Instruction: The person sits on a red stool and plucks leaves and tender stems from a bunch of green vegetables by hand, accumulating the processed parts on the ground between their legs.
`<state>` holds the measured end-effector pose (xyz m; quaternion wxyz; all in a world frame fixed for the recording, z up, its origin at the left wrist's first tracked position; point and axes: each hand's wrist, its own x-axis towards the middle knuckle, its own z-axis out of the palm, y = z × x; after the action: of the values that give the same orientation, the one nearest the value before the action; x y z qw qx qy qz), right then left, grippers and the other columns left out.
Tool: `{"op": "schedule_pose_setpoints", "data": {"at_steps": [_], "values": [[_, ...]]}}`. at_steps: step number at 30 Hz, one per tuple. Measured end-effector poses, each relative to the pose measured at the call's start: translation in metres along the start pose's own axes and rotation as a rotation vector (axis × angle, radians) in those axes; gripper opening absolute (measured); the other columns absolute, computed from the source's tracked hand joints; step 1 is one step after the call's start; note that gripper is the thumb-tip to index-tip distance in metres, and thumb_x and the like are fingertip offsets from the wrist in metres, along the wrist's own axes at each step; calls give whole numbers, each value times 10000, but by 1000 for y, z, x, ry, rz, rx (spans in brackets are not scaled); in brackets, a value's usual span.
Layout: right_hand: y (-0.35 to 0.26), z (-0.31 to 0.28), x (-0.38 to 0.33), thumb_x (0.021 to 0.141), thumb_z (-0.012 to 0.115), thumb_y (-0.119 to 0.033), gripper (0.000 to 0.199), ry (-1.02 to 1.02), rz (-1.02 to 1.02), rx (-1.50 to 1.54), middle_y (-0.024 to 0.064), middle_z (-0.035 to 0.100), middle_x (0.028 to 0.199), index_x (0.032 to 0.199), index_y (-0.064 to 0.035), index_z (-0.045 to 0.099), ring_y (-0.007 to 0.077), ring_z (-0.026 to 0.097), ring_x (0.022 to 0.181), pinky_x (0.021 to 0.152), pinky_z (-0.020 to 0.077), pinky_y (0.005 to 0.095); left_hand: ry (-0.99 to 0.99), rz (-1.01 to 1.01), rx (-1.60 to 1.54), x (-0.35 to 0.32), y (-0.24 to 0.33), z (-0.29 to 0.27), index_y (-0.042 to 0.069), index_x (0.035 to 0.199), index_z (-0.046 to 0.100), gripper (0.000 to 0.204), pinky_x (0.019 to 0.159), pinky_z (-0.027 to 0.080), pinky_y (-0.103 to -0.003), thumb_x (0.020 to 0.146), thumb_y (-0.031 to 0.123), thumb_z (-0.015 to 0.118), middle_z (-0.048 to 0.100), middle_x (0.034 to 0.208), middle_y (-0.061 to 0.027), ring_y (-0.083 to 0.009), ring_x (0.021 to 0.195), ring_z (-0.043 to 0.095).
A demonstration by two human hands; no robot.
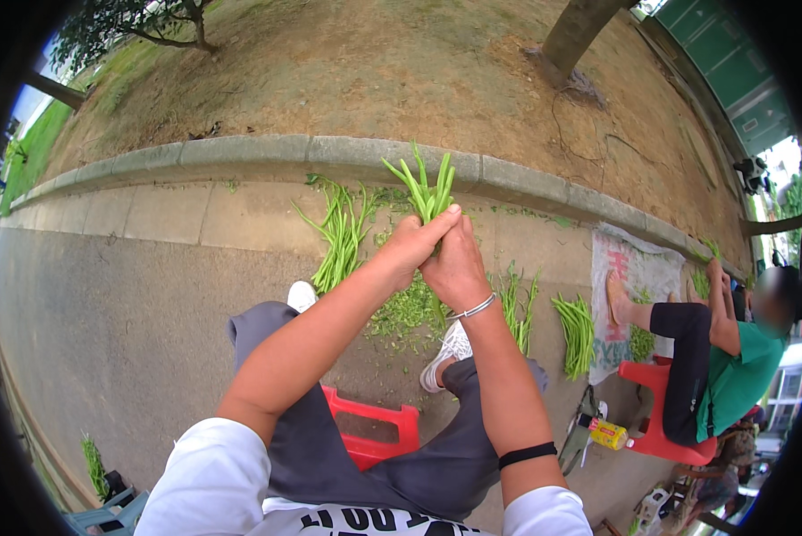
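Note:
Both of my hands are raised together in front of me, gripping one bunch of long green stems (pixel 426 188) that sticks up above my fingers. My left hand (pixel 411 246) wraps the bunch from the left, its thumb pressed against the stems. My right hand (pixel 459 263), with a silver bracelet on the wrist, closes on the bunch from the right. The lower ends of the stems are hidden behind my hands. Below my hands, a heap of small green trimmings (pixel 405 313) lies on the pavement.
A pile of long stems (pixel 340 234) lies by the stone curb (pixel 329 156). More bundles (pixel 578 332) lie to the right. I sit on a red stool (pixel 374 433). A person in a green shirt (pixel 731 375) sits at right beside a printed sack (pixel 629 286) and a yellow bottle (pixel 608 435).

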<state>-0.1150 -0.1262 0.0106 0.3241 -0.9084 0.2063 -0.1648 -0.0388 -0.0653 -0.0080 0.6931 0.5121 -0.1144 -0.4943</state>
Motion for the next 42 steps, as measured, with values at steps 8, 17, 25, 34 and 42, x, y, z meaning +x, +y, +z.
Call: {"op": "schedule_pose_setpoints", "data": {"at_steps": [8, 17, 25, 34, 42], "values": [[-11, 3, -1, 654, 634, -46, 632, 3, -29, 201, 228, 443, 1172, 1216, 55, 364, 335, 413, 1135, 964, 330, 369, 83, 33, -45, 6, 14, -13, -5, 968, 567, 326, 645, 500, -261, 858, 302, 556, 616, 866, -96, -154, 746, 599], [-29, -14, -1, 712, 564, 54, 758, -182, 79, 1097, 207, 275, 1371, 1338, 115, 141, 250, 304, 1268, 1023, 273, 320, 34, 77, -104, 10, 33, -29, 12, 937, 553, 236, 680, 535, -321, 873, 240, 544, 635, 916, -143, -197, 779, 624], [-21, -21, -15, 780, 574, -16, 546, -228, 140, 944, 189, 432, 1261, 1270, 64, 346, 224, 424, 1181, 961, 361, 327, 83, 126, 52, 4, 41, -39, 11, 948, 536, 277, 593, 524, -294, 854, 268, 576, 619, 820, -94, -165, 682, 611], [63, -48, -1, 832, 568, -92, 231, 107, 275, 488, 43, 635, 916, 1045, -8, 592, 108, 606, 760, 629, 478, 225, 35, 155, 127, -16, 69, -44, 0, 958, 544, 286, 455, 449, -255, 856, 265, 569, 500, 645, 2, -89, 478, 497], [80, -39, 6, 788, 578, -84, 207, 232, 167, 158, 151, 605, 928, 990, -75, 623, 263, 627, 763, 669, 485, 339, -69, 167, 122, -32, 75, -40, -4, 933, 550, 291, 436, 428, -250, 838, 269, 588, 475, 615, 12, -85, 463, 475]]}}
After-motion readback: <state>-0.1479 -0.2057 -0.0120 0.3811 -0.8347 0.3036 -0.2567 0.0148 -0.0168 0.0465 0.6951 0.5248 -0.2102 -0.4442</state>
